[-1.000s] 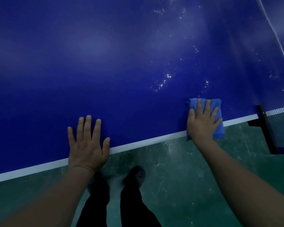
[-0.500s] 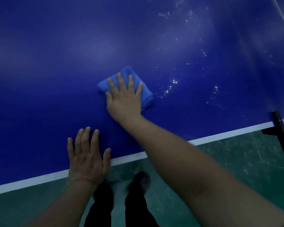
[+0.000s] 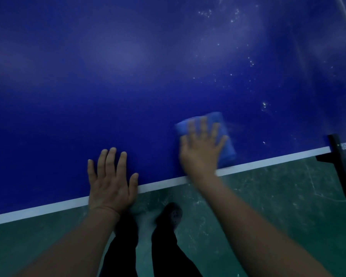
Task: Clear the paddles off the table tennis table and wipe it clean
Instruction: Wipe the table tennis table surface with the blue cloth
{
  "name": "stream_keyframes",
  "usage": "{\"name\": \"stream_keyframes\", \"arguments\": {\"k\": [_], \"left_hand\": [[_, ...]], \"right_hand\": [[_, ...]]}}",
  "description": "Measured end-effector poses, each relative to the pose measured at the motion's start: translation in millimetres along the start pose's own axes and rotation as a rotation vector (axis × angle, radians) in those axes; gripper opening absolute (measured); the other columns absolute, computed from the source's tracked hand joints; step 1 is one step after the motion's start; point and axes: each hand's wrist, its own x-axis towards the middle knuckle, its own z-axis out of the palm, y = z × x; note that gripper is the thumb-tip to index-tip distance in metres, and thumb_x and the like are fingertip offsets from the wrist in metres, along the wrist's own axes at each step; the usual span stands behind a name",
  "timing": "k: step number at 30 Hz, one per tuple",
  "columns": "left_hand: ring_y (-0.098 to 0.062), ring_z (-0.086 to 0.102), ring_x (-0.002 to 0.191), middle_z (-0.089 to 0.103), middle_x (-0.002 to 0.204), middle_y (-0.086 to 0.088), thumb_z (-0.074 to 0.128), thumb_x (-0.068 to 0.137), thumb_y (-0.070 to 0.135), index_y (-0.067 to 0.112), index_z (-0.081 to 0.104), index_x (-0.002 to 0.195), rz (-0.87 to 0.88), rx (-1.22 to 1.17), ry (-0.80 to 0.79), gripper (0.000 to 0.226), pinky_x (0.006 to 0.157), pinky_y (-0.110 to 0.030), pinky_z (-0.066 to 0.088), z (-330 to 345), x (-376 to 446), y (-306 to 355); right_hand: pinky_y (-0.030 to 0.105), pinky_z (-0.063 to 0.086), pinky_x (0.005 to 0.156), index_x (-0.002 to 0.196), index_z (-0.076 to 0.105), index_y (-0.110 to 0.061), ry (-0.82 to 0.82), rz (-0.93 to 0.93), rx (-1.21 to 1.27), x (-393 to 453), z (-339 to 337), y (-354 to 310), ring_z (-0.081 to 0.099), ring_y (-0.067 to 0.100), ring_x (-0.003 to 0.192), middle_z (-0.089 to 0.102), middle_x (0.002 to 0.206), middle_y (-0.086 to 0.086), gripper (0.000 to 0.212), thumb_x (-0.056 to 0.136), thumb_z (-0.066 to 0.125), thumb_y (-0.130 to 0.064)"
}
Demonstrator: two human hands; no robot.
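Note:
The dark blue table tennis table fills the upper view, with its white edge line running along the near side. My right hand presses flat, fingers spread, on a folded blue cloth near that edge; both are motion-blurred. My left hand rests flat on the table at the edge, fingers straight, holding nothing. White specks dot the surface beyond and right of the cloth. No paddle is in view.
A black net post and clamp sticks out from the table edge at the right, with a bit of net beside it. Below the edge lies a green scuffed floor. My dark trouser legs and a shoe stand close to the table.
My right hand slid the cloth left and away from the edge, then back right toward the near edge. My left hand stayed planted at the edge.

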Motion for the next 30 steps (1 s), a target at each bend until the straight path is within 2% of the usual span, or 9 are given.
{"name": "stream_keyframes", "arguments": {"k": [2, 4, 9, 12, 14, 17, 19, 24, 30], "left_hand": [[-0.041, 0.027, 0.145, 0.037, 0.151, -0.024, 0.030, 0.094, 0.050, 0.001, 0.047, 0.144, 0.001, -0.005, -0.004, 0.072, 0.117, -0.067, 0.014, -0.7, 0.2, 0.6], [-0.041, 0.027, 0.145, 0.036, 0.151, -0.024, 0.030, 0.094, 0.050, 0.001, 0.047, 0.144, -0.003, -0.010, 0.003, 0.072, 0.117, -0.067, 0.014, -0.5, 1.0, 0.3], [-0.042, 0.027, 0.144, 0.036, 0.151, -0.024, 0.030, 0.094, 0.050, 0.001, 0.046, 0.144, -0.006, -0.016, 0.010, 0.072, 0.118, -0.066, 0.013, -1.2, 0.1, 0.8], [-0.041, 0.027, 0.145, 0.035, 0.152, -0.023, 0.030, 0.094, 0.050, 0.001, 0.045, 0.144, -0.008, -0.014, 0.008, 0.072, 0.118, -0.066, 0.013, -0.9, 0.1, 1.4], [-0.040, 0.026, 0.145, 0.035, 0.152, -0.023, 0.030, 0.094, 0.051, 0.002, 0.045, 0.144, -0.008, -0.007, 0.008, 0.072, 0.118, -0.066, 0.013, 0.7, -0.4, 1.0], [-0.040, 0.026, 0.145, 0.035, 0.152, -0.022, 0.030, 0.094, 0.051, 0.002, 0.045, 0.144, -0.009, -0.014, 0.023, 0.071, 0.118, -0.066, 0.013, 2.3, 0.8, -0.4], [-0.041, 0.027, 0.145, 0.035, 0.152, -0.022, 0.030, 0.094, 0.050, 0.002, 0.045, 0.144, -0.005, -0.021, 0.037, 0.070, 0.118, -0.066, 0.014, 3.4, 0.1, -1.5], [-0.041, 0.028, 0.144, 0.037, 0.151, -0.023, 0.031, 0.094, 0.050, 0.002, 0.046, 0.143, -0.003, -0.025, 0.045, 0.070, 0.117, -0.066, 0.015, 3.1, -0.2, -2.3], [-0.041, 0.029, 0.144, 0.039, 0.151, -0.023, 0.031, 0.094, 0.050, 0.002, 0.047, 0.142, -0.005, -0.014, 0.032, 0.070, 0.117, -0.067, 0.016, 2.5, 0.4, -2.7]], "right_hand": [[0.068, 0.006, 0.119, 0.155, 0.034, -0.032, -0.056, -0.377, -0.035, -33.8, 9.3, -14.4, 0.010, 0.037, 0.154, 0.021, 0.166, 0.003, 0.057, 0.101, 0.029, -0.049], [0.067, 0.013, 0.118, 0.152, 0.041, -0.032, -0.038, -0.439, -0.041, -33.1, 4.2, 22.9, 0.018, 0.037, 0.152, 0.029, 0.164, 0.002, 0.056, 0.099, 0.036, -0.049], [0.063, 0.003, 0.120, 0.160, 0.020, -0.035, -0.053, 0.233, -0.043, 11.1, -33.7, 150.1, 0.001, 0.032, 0.155, 0.007, 0.169, -0.003, 0.064, 0.099, 0.025, -0.053], [0.064, -0.001, 0.120, 0.161, 0.011, -0.034, 0.001, 0.467, 0.048, 28.6, -35.0, 131.0, -0.005, 0.032, 0.155, 0.000, 0.170, -0.002, 0.061, 0.103, 0.023, -0.052], [0.065, -0.003, 0.120, 0.161, 0.011, -0.035, -0.019, 0.359, 0.041, 22.3, -22.6, 84.5, -0.005, 0.034, 0.154, 0.000, 0.169, -0.001, 0.061, 0.104, 0.025, -0.053], [0.065, -0.003, 0.120, 0.158, 0.022, -0.034, -0.086, -0.240, -0.050, -28.1, -0.4, 28.6, 0.001, 0.034, 0.155, 0.010, 0.168, 0.000, 0.060, 0.102, 0.029, -0.054], [0.066, 0.006, 0.120, 0.156, 0.027, -0.034, -0.089, -0.424, -0.099, -37.6, -2.4, 44.1, 0.006, 0.034, 0.155, 0.016, 0.167, 0.000, 0.060, 0.101, 0.028, -0.056], [0.063, 0.002, 0.121, 0.160, 0.019, -0.035, -0.098, 0.069, -0.086, -2.9, -27.1, 129.2, -0.005, 0.030, 0.155, 0.002, 0.169, -0.004, 0.059, 0.105, 0.031, -0.050], [0.066, 0.005, 0.119, 0.156, 0.028, -0.033, -0.106, -0.220, -0.076, -49.3, -2.3, 31.4, 0.007, 0.038, 0.154, 0.014, 0.167, 0.002, 0.061, 0.098, 0.028, -0.054]]}}
